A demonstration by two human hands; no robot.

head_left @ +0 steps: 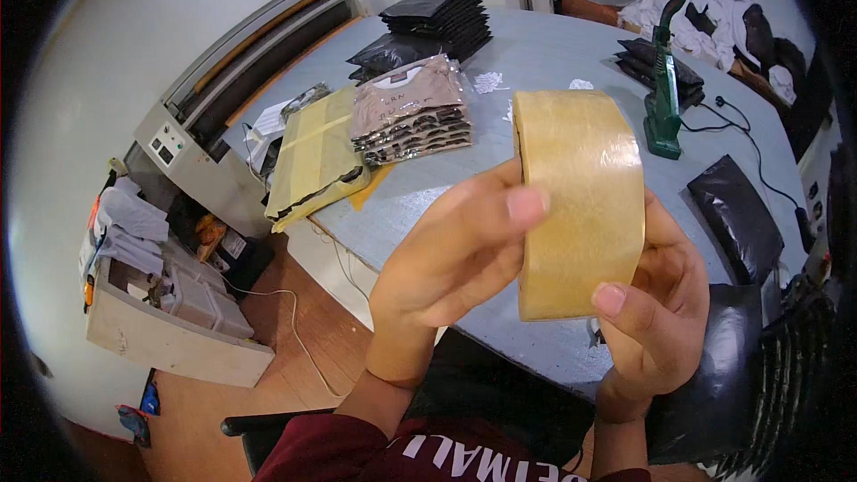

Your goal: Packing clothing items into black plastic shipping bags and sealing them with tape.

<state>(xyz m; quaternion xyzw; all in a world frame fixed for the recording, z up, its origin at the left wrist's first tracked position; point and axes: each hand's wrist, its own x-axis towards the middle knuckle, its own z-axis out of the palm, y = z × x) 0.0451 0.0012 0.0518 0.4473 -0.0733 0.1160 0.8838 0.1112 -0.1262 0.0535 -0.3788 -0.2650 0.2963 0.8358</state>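
Between the two hands, above the near part of the grey table, a wide roll of clear yellowish packing tape (582,205) stands on edge.

Just left of the roll, the left hand (451,245) grasps its side, thumb at the left edge and some fingers hidden behind; the right hand (661,321) grips the lower right, thumb pressed on the outer face and fingers wrapping behind. Beyond the left hand, on the grey table (420,201), sits a stack of clear-bagged tan shirts (412,112), with a yellow-wrapped parcel (314,153) to its left and piled black poly mailers (451,20) farther back. Beyond the right hand stands a green long-handled tool (663,98); to that hand's right lies a black poly mailer (734,217).
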